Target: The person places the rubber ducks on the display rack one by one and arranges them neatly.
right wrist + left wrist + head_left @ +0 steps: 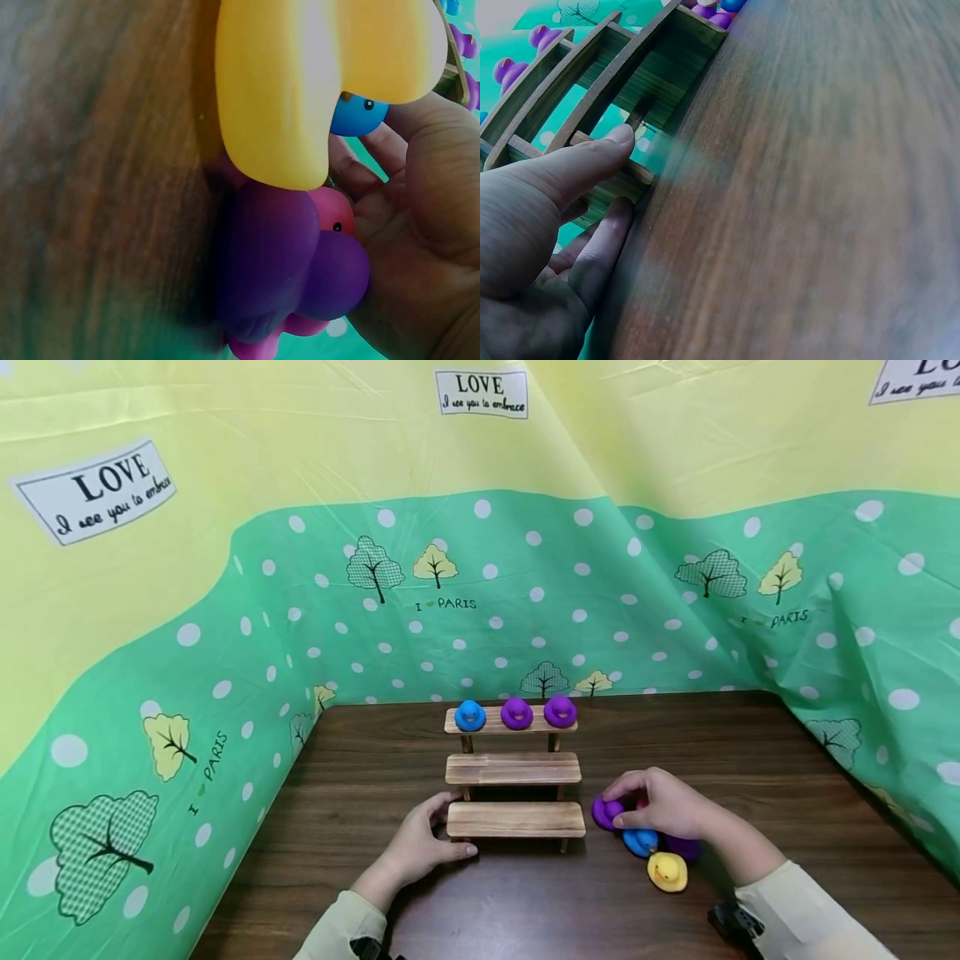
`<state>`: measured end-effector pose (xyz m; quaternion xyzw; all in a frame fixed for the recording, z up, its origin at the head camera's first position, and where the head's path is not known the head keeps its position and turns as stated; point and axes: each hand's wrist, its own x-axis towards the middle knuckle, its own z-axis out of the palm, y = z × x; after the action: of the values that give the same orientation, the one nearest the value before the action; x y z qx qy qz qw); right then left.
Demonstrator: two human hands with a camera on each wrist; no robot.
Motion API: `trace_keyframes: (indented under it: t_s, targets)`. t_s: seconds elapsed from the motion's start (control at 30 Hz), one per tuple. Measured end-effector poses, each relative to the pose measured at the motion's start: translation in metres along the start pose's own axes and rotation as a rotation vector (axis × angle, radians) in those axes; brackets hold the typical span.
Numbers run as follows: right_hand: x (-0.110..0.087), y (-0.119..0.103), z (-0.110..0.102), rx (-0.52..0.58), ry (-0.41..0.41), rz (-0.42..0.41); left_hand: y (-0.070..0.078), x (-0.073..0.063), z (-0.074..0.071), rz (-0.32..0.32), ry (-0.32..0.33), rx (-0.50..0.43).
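My left hand (417, 846) holds the left end of the wooden rack (516, 820), thumb and fingers brought together around its lower frame, while my right hand (663, 802) pinches a purple duck (602, 812) near the rack's right end. That pinch looks narrow; I cannot tell whether the duck is lifted off the tabletop (487, 910) or resting on it. Well beyond both hands, on the top step (493, 723), one blue duck (470, 716) and two purple ducks (517, 713) sit in a row, so I count those three as done, and the ducks set up so far are all on that step. What is left, as I judge it, is around my right hand: the duck in my fingers, a second blue duck (641, 843) just beside my thumb, a yellow duck (667, 872) nearer to me, a dark purple duck (270, 255) by the heel of my hand, and a pink duck (332, 210) mostly hidden by my palm. I'd call the work well short of finished
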<state>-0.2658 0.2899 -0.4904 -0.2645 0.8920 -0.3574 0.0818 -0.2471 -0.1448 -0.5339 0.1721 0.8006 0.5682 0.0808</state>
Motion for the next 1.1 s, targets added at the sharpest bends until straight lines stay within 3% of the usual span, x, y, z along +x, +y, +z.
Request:
trace_keyframes:
  t_s: [0.53,1.1]
  targets:
    - [-0.001,-0.0028,0.0005,0.033,-0.011,-0.009,-0.0006,-0.0003,0.0005,0.01,0.006,0.011]
    - [0.0001,-0.005,0.0005,0.023,0.007,0.047,-0.0051,0.0005,0.0011,0.047,0.008,0.05]
